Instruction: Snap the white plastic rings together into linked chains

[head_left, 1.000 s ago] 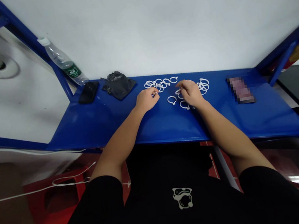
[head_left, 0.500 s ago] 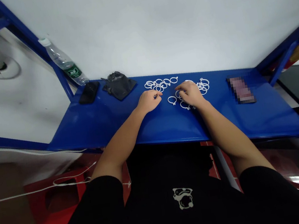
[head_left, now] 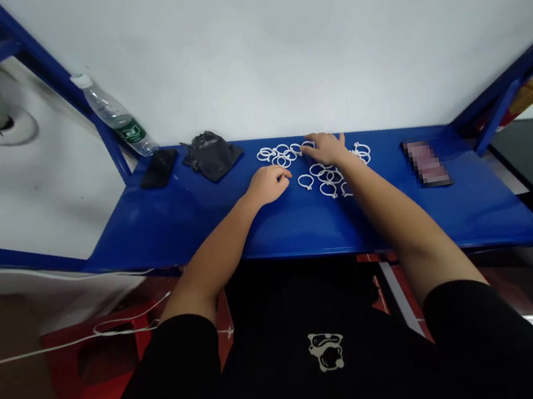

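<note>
Thin white rings, each with a small nub like a curtain ring's, lie on the blue tabletop [head_left: 188,218]. One overlapping cluster [head_left: 282,160] is just beyond my left hand [head_left: 268,184], whose fingers are curled in close to the table; anything inside them is hidden. My right hand [head_left: 328,148] reaches over the rings, thumb and index finger apart around a ring [head_left: 307,145] at the far edge of that cluster. Nearer me is a second group [head_left: 328,177], partly covered by my right wrist. A single ring [head_left: 306,182] lies between the hands.
At the back left stand a clear bottle [head_left: 126,126], a black phone [head_left: 159,168] and a crumpled black bag [head_left: 212,156]. A blurred-out pink item [head_left: 426,162] lies to the right. Blue frame posts flank the table, with a white wall behind.
My right hand has moved away from me and slightly left, off the nearer rings and up to the far ring. The left hand has shifted slightly, its fingers drawn closer together.
</note>
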A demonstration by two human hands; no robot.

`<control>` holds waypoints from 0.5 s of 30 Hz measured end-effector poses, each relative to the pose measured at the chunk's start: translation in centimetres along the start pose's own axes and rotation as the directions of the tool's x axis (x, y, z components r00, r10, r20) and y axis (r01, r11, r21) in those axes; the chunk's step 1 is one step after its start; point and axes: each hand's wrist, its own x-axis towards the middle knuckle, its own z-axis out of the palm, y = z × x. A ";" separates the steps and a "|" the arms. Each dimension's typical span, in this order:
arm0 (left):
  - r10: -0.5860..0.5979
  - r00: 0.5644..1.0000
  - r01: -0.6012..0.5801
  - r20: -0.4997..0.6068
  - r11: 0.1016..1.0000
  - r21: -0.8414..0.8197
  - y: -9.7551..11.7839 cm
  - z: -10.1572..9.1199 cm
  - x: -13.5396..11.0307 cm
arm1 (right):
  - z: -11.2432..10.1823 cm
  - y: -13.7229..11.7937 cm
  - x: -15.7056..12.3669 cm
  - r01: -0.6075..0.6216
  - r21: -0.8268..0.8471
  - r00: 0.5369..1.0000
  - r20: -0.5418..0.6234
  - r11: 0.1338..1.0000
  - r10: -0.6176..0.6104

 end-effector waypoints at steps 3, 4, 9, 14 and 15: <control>0.062 0.996 -0.065 0.057 0.997 0.044 0.9 0.9 -0.3 | 1.0 -1.4 0.7 0.015 -0.024 0.997 0.077 1.000 -0.014; 0.088 0.993 -0.093 0.081 0.994 0.057 1.3 1.3 -0.4 | 1.3 -1.9 0.6 0.030 -0.034 0.996 0.082 0.999 -0.028; 0.241 0.953 -0.258 0.182 0.963 0.076 2.6 2.7 -0.8 | 2.2 -3.6 0.0 0.104 -0.065 0.992 0.078 0.992 -0.099; 0.292 0.936 -0.309 0.197 0.949 0.061 2.5 2.7 -0.9 | 2.7 -5.1 0.4 0.205 -0.050 0.968 0.159 0.977 -0.195; 0.288 0.940 -0.303 0.183 0.951 0.061 2.4 2.7 -0.9 | 2.8 -5.3 0.5 0.233 -0.043 0.956 0.193 0.972 -0.221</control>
